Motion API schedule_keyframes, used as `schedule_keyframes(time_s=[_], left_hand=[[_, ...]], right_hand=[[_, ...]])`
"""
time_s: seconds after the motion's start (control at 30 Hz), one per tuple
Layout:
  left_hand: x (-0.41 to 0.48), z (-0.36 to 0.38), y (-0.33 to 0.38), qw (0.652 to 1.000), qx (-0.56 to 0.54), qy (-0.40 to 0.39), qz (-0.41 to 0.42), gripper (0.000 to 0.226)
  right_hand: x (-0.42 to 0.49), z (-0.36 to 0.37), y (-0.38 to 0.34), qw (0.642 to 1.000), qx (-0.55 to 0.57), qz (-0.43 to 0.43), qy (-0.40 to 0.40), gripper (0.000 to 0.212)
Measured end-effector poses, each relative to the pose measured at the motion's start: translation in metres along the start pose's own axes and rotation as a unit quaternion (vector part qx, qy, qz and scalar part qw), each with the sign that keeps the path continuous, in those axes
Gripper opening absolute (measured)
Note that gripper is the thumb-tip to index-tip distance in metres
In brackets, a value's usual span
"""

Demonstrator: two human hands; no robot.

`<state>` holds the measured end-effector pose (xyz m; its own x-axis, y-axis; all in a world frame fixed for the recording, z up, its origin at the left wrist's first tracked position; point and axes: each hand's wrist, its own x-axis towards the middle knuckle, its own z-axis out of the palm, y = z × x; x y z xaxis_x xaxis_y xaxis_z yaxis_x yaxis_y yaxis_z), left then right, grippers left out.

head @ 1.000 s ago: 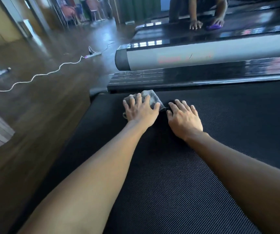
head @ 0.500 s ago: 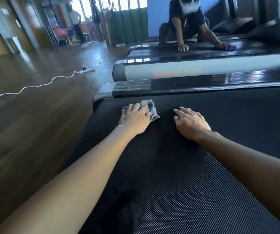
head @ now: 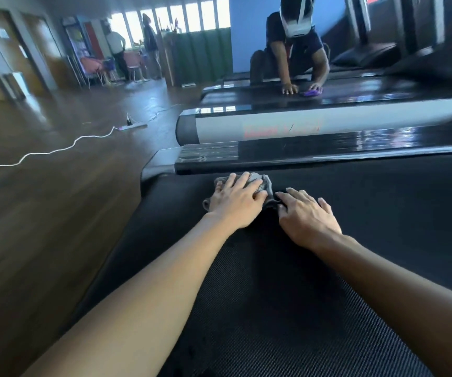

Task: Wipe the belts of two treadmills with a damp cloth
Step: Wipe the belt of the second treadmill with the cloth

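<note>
A black ribbed treadmill belt (head: 274, 308) fills the lower right of the head view. My left hand (head: 237, 204) lies flat on a crumpled grey cloth (head: 263, 183) and presses it onto the belt near the far side rail. My right hand (head: 308, 214) rests palm down on the belt just to the right, its fingers spread, fingertips close to the cloth's edge. A second treadmill (head: 328, 122) with a silver side panel stands beyond the rail.
The glossy black side rail (head: 328, 155) runs across just beyond my hands. On a farther treadmill a person (head: 295, 50) kneels and wipes with a purple cloth (head: 313, 92). A white cable and power strip (head: 133, 126) lie on the wooden floor to the left.
My left hand has slid the cloth along the belt toward the far rail and a little right. My right hand stayed beside it. The view has tilted up.
</note>
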<state>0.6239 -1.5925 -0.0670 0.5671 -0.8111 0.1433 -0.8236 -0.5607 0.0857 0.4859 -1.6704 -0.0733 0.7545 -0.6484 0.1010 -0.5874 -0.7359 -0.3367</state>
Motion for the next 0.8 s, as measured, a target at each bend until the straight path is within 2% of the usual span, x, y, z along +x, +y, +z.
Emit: schedule_keyframes(time_s=[0.1, 0.17, 0.23, 0.3, 0.37, 0.4, 0.47, 0.57, 0.63, 0.67, 0.73, 0.8], left_hand=[[0.017, -0.003, -0.024, 0.999, -0.01, 0.038, -0.007, 0.048], [0.018, -0.008, -0.06, 0.997, 0.002, 0.052, -0.051, 0.046], [0.01, -0.012, -0.102, 0.99, 0.025, 0.05, -0.132, 0.045], [-0.004, -0.019, -0.134, 0.966, 0.025, 0.037, -0.253, 0.047], [-0.019, -0.026, -0.135, 0.93, 0.003, 0.006, -0.367, 0.053], [-0.022, -0.028, -0.123, 0.923, 0.006, -0.011, -0.385, 0.055], [-0.023, -0.022, -0.087, 0.944, 0.035, -0.025, -0.327, 0.055], [-0.025, -0.007, -0.025, 0.994, 0.018, -0.014, -0.106, 0.053], [-0.024, -0.004, -0.02, 0.999, -0.017, -0.032, 0.002, 0.054], [-0.021, -0.004, -0.034, 0.998, -0.031, -0.042, 0.026, 0.056], [-0.022, -0.009, -0.078, 0.999, -0.035, -0.036, -0.02, 0.06], [-0.031, -0.018, -0.126, 0.99, 0.044, -0.004, -0.132, 0.064]], right_hand=[[-0.001, 0.001, 0.002, 1.0, 0.002, -0.008, 0.004, 0.047], [-0.004, 0.001, 0.003, 1.0, -0.001, -0.01, -0.001, 0.047], [-0.005, 0.001, 0.002, 1.0, -0.009, -0.01, -0.003, 0.048], [-0.006, 0.001, 0.002, 1.0, -0.015, -0.009, 0.0, 0.048], [-0.008, 0.003, 0.0, 1.0, -0.018, -0.008, 0.005, 0.048], [-0.008, 0.003, 0.0, 1.0, -0.017, -0.004, 0.008, 0.048], [-0.009, 0.003, -0.001, 1.0, -0.013, 0.001, 0.005, 0.048], [-0.009, 0.005, -0.001, 1.0, -0.01, 0.004, 0.008, 0.049], [-0.009, 0.005, 0.002, 1.0, 0.0, 0.003, 0.008, 0.048], [-0.01, 0.005, 0.003, 1.0, 0.003, 0.0, 0.009, 0.048], [-0.01, 0.003, 0.004, 1.0, 0.006, -0.003, 0.008, 0.048], [-0.011, 0.001, 0.002, 1.0, 0.003, -0.004, 0.006, 0.048]])
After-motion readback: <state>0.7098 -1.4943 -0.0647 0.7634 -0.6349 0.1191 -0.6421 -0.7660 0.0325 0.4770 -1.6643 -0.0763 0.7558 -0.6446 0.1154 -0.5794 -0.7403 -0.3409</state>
